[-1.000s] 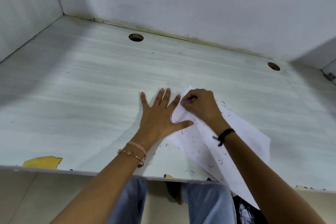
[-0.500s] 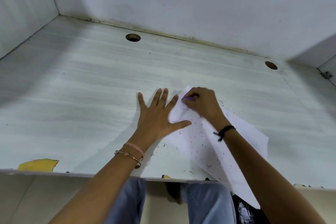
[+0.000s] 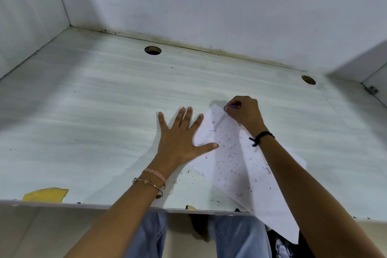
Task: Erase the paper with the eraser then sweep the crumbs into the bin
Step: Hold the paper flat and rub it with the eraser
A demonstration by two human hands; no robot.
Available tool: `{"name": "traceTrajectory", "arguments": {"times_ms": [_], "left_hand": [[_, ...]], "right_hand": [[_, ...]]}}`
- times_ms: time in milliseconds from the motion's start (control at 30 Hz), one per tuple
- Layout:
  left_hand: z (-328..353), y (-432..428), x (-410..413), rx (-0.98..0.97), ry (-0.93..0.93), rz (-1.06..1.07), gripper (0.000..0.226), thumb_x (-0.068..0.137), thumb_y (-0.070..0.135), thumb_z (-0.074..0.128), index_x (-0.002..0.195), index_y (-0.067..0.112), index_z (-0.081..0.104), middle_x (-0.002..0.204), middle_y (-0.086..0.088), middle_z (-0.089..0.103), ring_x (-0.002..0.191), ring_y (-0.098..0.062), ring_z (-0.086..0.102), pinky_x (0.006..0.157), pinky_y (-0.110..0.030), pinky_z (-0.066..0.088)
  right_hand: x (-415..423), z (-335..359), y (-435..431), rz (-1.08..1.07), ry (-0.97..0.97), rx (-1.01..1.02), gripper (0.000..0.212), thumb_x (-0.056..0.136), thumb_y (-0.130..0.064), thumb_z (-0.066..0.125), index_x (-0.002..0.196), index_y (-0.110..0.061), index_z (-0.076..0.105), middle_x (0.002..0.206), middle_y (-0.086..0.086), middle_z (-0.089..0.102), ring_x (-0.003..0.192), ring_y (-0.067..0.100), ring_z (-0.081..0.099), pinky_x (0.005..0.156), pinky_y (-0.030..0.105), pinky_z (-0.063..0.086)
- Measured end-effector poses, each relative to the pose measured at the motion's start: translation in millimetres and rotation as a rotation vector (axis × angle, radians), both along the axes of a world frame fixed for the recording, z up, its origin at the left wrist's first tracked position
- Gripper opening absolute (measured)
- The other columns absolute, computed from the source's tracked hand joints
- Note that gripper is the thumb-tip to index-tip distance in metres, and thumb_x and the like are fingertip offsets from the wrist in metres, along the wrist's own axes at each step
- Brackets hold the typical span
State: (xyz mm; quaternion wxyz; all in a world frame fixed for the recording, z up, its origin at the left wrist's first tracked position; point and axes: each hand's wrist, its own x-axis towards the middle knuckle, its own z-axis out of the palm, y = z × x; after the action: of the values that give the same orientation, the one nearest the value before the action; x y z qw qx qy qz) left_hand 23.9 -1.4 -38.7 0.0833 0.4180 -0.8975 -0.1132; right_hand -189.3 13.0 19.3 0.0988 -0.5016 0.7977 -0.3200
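A white sheet of paper (image 3: 236, 165) lies skewed on the desk, its near corner hanging over the front edge. Dark eraser crumbs (image 3: 230, 154) are scattered over the sheet and on the desk beside it. My left hand (image 3: 180, 138) lies flat with fingers spread, the thumb and forefinger pressing the sheet's left edge. My right hand (image 3: 245, 114) is closed around a small purple eraser (image 3: 230, 107) at the sheet's far corner. No bin is in view.
The pale desk (image 3: 104, 123) is boxed in by white walls at the back and both sides. Two cable holes (image 3: 152, 50) (image 3: 308, 80) sit near the back. A yellow scrap (image 3: 45, 195) lies at the front left edge. My knees show below the desk.
My right hand has slid with the eraser toward the sheet's far corner. My left hand has stayed flat in the same place.
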Motion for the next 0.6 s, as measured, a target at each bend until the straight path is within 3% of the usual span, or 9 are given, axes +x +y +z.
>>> {"name": "traceTrajectory", "arguments": {"times_ms": [67,133,233,367,433,600], "left_hand": [[0,-1,0,-0.001,-0.001,0.0,0.1,0.073,0.094,0.015,0.154,0.039,-0.004,0.163,0.002,-0.014,0.148,-0.013,-0.02,0.107,-0.068,-0.017],[-1,-1,-1,0.004,-0.009,0.001,0.1,0.072,0.094,0.014,0.154,0.04,-0.006,0.163,0.002,-0.015,0.148,-0.013,-0.021,0.107,-0.068,-0.018],[-2,-2,-2,0.004,-0.012,0.0,0.099,0.072,0.094,0.014,0.153,0.041,-0.007,0.163,0.001,-0.016,0.148,-0.013,-0.021,0.107,-0.068,-0.018],[0,-1,-1,-0.002,-0.018,0.0,0.101,0.071,0.094,0.012,0.154,0.039,-0.004,0.163,0.002,-0.015,0.148,-0.013,-0.02,0.107,-0.069,-0.015],[1,-1,-1,0.004,-0.026,0.0,0.101,0.071,0.094,0.011,0.154,0.039,-0.005,0.163,0.002,-0.015,0.148,-0.013,-0.021,0.107,-0.069,-0.015],[-2,-2,-2,-0.005,-0.007,0.005,0.099,0.073,0.094,0.015,0.154,0.041,-0.005,0.163,0.002,-0.014,0.148,-0.013,-0.02,0.107,-0.068,-0.018]], "right_hand": [[5,2,0,0.01,-0.006,-0.006,0.003,0.077,-0.004,0.07,0.078,-0.004,0.072,0.08,0.011,0.072,0.066,0.01,0.06,0.059,0.01,0.043],[27,0,7,0.115,-0.022,-0.01,0.003,0.077,-0.006,0.071,0.078,-0.006,0.073,0.073,0.003,0.07,0.058,0.0,0.057,0.057,0.009,0.043],[46,-13,18,0.25,0.025,0.036,0.002,0.077,-0.008,0.071,0.079,-0.008,0.072,0.071,-0.002,0.065,0.058,-0.001,0.054,0.058,0.008,0.042],[-1,-7,2,-0.006,-0.016,-0.024,0.001,0.079,-0.008,0.07,0.08,-0.008,0.071,0.075,0.001,0.066,0.065,0.009,0.057,0.06,0.015,0.044],[-7,-4,-3,-0.036,-0.017,-0.013,0.002,0.079,-0.007,0.069,0.079,-0.006,0.071,0.077,0.005,0.068,0.066,0.011,0.057,0.058,0.011,0.043],[42,-16,12,0.243,0.03,0.019,0.002,0.078,-0.009,0.071,0.079,-0.009,0.072,0.073,-0.001,0.065,0.062,0.002,0.054,0.06,0.007,0.042]]}}
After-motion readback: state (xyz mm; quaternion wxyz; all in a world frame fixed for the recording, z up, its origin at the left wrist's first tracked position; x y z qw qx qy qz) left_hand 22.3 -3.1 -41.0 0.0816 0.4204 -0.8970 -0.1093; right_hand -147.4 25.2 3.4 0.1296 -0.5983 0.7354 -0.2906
